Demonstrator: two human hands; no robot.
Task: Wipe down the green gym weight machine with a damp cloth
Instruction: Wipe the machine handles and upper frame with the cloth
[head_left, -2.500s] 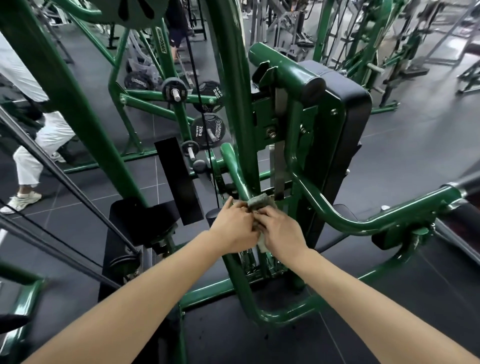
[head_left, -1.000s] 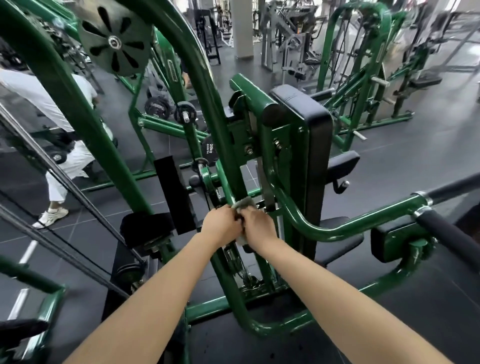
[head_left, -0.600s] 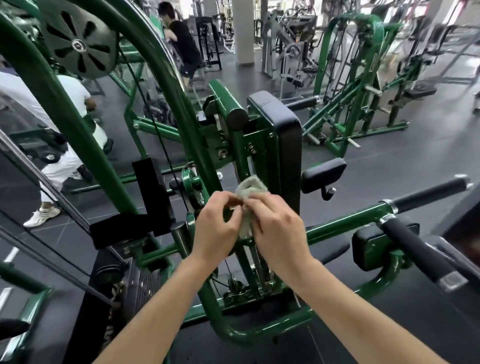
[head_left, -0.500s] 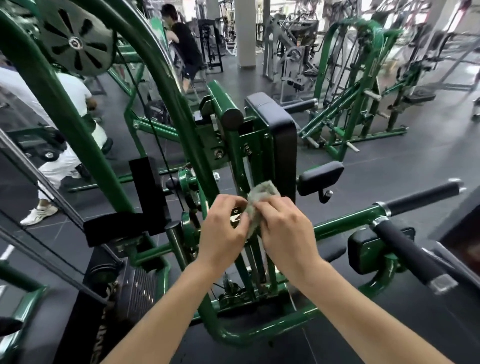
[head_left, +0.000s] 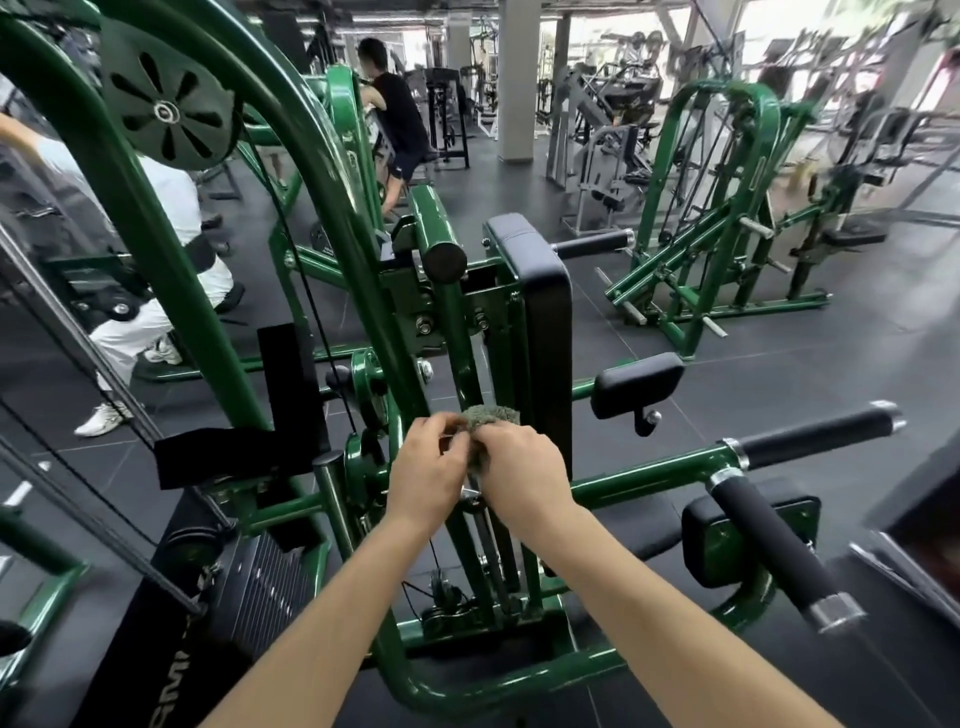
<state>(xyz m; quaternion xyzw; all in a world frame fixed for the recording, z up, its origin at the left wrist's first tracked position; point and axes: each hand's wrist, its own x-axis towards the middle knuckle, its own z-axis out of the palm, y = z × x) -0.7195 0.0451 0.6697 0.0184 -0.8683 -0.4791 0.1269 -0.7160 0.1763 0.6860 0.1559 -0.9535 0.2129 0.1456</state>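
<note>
Together, left hand (head_left: 427, 470) and right hand (head_left: 519, 467) pinch the cloth (head_left: 488, 418) (grey-green) before the green machine (head_left: 457, 332).

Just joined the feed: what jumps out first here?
Dead centre, both hands, left hand and right hand, bunch a grey-green cloth against a green upright post. A black back pad stands just behind, and two black foam handles jut out lower right.
</note>
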